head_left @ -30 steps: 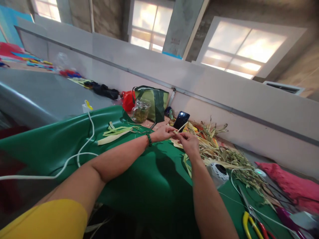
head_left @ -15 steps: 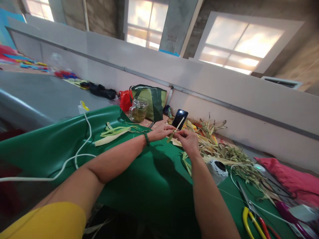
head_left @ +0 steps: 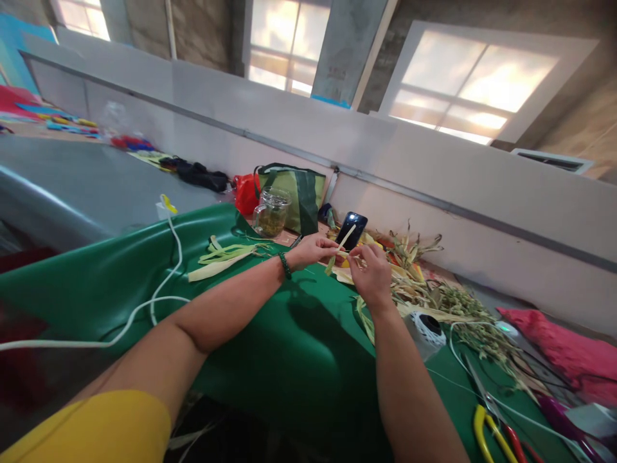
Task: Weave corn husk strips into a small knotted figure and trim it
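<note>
Both forearms reach from the near edge toward the middle of the desk and converge, elbows out, wrists nearly meeting.

Left hand [head_left: 311, 249]: raised a little above the green sheet [head_left: 289, 360], palm turned to the right, thumb uppermost. A dark bead bracelet [head_left: 284, 265] sits on the wrist. Its fingers are pinched narrow on a pale leaf strip [head_left: 340, 245].

Right hand [head_left: 372, 278]: back of the hand toward the camera, wrist bent slightly upward. Its fingers are curled in and closed on the same strip, just right of the left hand's grip. How the fingertips themselves lie cannot be told, as the knuckles hide them.

Leaf strip: held in the air between the two hands, tilted, its upper end pointing far and right across the face of a dark phone [head_left: 351, 230], its lower end hanging toward the sheet.

Surroundings:
- A pile of dry husks and stalks [head_left: 434, 292] lies just right of the right hand.
- Flat cut strips [head_left: 224, 256] lie on the sheet, left of the left hand.
- A glass jar [head_left: 271, 212] and a green bag [head_left: 299, 191] stand at the far side.
- A white cable [head_left: 164, 283] runs across the left part of the sheet.
- A white roll [head_left: 428, 325] lies near the right forearm.
- Yellow and red handled pliers [head_left: 491, 432] lie at the near right corner.
</note>
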The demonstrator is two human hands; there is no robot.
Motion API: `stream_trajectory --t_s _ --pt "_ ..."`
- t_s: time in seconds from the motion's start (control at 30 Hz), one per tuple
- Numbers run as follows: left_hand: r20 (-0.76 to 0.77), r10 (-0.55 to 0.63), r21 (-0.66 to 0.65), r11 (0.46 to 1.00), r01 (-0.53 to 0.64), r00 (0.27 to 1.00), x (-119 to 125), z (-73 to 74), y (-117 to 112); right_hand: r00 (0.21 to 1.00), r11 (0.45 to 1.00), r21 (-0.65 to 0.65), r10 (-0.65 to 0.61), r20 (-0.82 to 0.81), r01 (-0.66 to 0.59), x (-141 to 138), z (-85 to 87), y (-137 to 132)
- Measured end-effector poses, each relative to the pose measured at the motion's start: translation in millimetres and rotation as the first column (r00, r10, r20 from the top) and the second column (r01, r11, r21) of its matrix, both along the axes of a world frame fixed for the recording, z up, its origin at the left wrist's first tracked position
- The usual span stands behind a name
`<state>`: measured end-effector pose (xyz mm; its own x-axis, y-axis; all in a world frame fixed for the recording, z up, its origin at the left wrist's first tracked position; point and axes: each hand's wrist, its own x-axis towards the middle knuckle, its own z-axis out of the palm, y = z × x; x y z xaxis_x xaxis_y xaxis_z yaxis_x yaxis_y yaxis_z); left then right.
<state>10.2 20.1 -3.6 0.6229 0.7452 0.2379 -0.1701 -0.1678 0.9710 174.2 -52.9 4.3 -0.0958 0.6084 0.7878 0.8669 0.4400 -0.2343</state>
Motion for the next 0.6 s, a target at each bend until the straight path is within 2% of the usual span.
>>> stream_trajectory --t_s 0.07,0.13,0.2,0.27,0.33,0.43,0.5,0.6 --pt "0.042 -0.02 -0.093 0.995 0.024 0.999 0.1 -0.6 -0.3 0.979 0.996 0.078 0.035 0.203 -0.051 -2.9 1.6 -2.2" --pt "0.065 -0.034 -0.132 0.99 0.042 0.997 1.3 -2.2 -0.2 0.923 0.993 0.047 0.081 0.376 -0.106 -7.3 1.1 -3.1" --pt "0.08 -0.047 -0.141 0.988 0.058 0.996 3.3 -4.8 0.8 0.873 0.993 0.002 0.105 0.476 -0.121 -11.6 -1.7 -2.4" --pt "0.079 -0.037 -0.131 0.99 0.047 0.996 5.7 -7.3 1.9 0.863 0.988 -0.042 0.149 0.484 -0.147 -14.2 -5.6 -0.6" --pt "0.064 0.002 -0.104 0.995 0.005 0.998 8.0 -9.0 2.5 0.907 0.98 -0.079 0.2 0.372 -0.183 -14.1 -9.0 1.3" --pt "0.049 0.011 -0.063 0.998 -0.008 0.999 9.5 -9.2 1.8 0.984 0.979 -0.115 0.174 0.042 -0.168 -9.8 -10.1 3.3" --pt "0.047 -0.033 -0.044 0.998 0.035 0.998 8.5 -7.7 1.1 0.982 0.982 -0.126 0.121 -0.143 -0.14 -5.6 -7.5 3.7" --pt "0.035 -0.12 -0.029 0.992 0.121 0.992 4.2 -4.0 0.5 0.962 0.987 -0.105 0.094 -0.257 -0.125 -0.8 -0.9 2.7"
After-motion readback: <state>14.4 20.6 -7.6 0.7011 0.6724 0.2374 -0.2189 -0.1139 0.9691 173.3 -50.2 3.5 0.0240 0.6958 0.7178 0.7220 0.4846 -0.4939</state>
